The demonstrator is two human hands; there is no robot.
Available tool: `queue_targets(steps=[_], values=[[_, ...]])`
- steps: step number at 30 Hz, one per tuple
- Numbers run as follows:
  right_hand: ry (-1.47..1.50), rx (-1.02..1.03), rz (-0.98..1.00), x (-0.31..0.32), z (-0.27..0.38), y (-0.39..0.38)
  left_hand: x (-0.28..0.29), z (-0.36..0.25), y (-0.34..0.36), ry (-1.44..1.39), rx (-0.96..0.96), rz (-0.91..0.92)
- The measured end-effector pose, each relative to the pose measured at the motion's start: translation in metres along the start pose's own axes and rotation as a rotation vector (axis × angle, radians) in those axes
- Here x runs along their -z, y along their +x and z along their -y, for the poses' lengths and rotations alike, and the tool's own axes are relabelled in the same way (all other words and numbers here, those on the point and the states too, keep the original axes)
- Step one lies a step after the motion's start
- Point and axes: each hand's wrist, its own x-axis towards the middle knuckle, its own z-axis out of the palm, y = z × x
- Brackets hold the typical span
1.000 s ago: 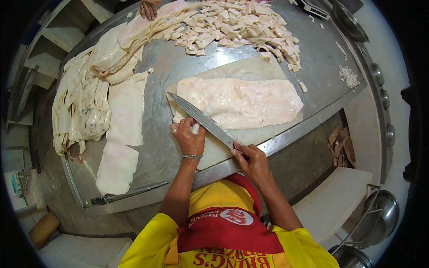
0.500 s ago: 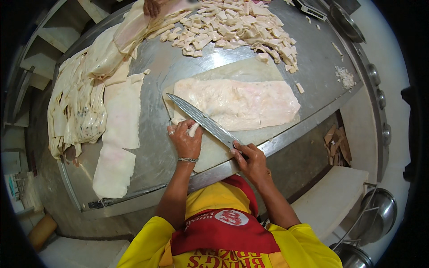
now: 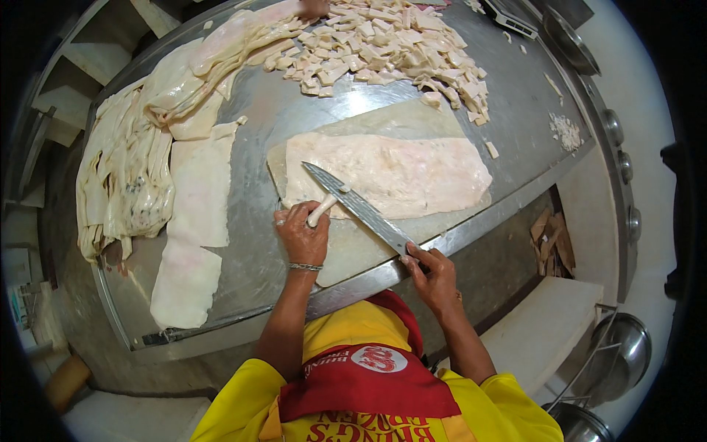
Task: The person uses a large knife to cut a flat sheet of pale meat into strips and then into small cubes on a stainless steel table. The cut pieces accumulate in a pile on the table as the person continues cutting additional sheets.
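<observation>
At the near edge of the counter [image 3: 252,177]: right hand [image 3: 436,276], grip closed on knife [image 3: 372,219]; left hand [image 3: 303,237], grip wrapped round white stick [image 3: 320,212]. Beyond: cutting board [image 3: 353,258], pale sheet [image 3: 412,173] on it beneath the blade; farther, heap of pieces [image 3: 390,46].

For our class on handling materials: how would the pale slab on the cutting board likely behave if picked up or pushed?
The pale slab would probably sag when lifted, since similar-looking sheets at left lie in soft folds. Its moist-looking sheen suggests it may be slippery. Lying broad and flat, it seems unlikely to roll.
</observation>
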Motion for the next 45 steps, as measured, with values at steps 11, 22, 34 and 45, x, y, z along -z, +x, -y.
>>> queue_targets(steps=[11, 22, 34, 45], values=[[0.036, -0.06, -0.023, 0.012, -0.018, -0.016, 0.001, 0.001, 0.0, 0.055, -0.01, 0.003], [0.223, -0.137, -0.145, 0.052, -0.019, -0.034, 0.008, -0.006, 0.001, 0.131, -0.052, 0.048], [0.164, -0.188, 0.062, 0.02, 0.0, -0.058, 0.007, 0.002, 0.013, 0.149, -0.101, 0.12], [0.048, -0.163, -0.012, 0.021, -0.013, -0.048, 0.01, 0.007, 0.026, 0.18, -0.027, 0.217]])
